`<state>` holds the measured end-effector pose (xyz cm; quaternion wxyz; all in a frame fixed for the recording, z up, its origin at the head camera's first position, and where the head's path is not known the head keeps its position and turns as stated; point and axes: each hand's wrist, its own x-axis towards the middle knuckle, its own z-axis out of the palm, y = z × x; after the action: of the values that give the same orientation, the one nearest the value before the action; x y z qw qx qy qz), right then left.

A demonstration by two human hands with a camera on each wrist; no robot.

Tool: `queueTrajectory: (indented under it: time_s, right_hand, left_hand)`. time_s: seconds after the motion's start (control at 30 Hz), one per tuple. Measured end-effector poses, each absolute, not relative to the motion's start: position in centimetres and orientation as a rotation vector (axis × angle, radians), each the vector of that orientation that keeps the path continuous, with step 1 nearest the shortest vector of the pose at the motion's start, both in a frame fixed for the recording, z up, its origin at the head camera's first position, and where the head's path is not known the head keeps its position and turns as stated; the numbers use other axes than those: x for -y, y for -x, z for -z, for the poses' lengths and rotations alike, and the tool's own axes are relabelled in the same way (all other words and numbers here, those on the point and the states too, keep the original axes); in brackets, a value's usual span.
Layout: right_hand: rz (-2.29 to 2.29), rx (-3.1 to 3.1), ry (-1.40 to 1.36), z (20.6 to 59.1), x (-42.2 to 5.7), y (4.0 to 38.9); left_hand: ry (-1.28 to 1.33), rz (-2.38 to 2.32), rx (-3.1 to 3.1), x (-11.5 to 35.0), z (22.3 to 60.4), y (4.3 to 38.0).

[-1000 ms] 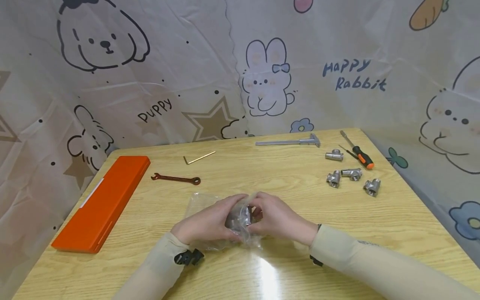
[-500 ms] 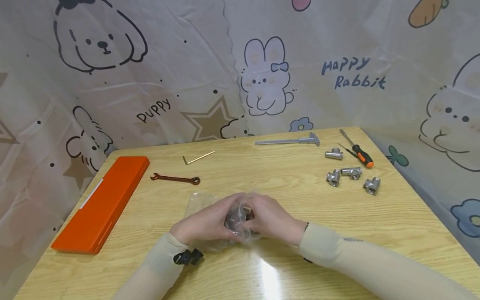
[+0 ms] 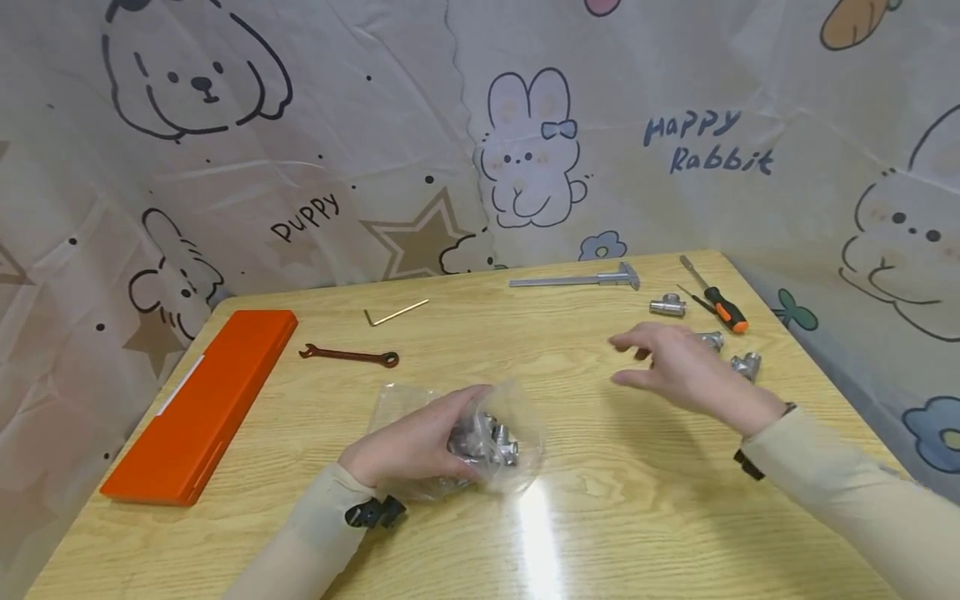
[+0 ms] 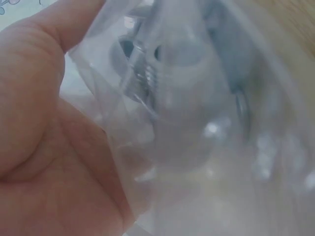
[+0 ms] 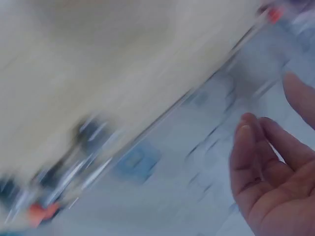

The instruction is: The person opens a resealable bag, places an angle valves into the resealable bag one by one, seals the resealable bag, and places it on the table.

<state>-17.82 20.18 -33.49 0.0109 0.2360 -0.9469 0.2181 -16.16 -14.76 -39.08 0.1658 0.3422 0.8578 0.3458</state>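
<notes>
My left hand grips a clear plastic bag from its left side, near the table's front middle. Metal tee pipe fittings show through the bag and at its mouth, which faces right. In the left wrist view the bag fills most of the picture, beside the palm. Over the right part of the table is my right hand, holding nothing, thumb apart from the fingers. It covers part of a loose group of tee fittings; one fitting shows beyond the wrist. The right wrist view is blurred.
Another tee fitting lies near a black-and-orange screwdriver at the back right. A caliper lies along the back edge. To the left are a gold hex key, a reddish wrench and an orange case.
My right hand has come out of the bag mouth and moved right and away from me, toward the loose fittings. The left hand stays on the bag, whose mouth now shows fittings.
</notes>
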Motion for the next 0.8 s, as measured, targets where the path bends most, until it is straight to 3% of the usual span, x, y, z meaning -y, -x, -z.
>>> queueTrajectory:
  time_s: [0.27,0.8]
  right_hand:
    - [-0.393,3.159,-0.561,35.1,-26.8,22.7]
    - [-0.180,3.205,-0.482,37.2,-27.3,24.8]
  left_hand:
    - [-0.971,-0.991,-2.437,14.9,39.0,16.1]
    - [-0.958,-0.942,-2.463,14.9,38.8,16.0]
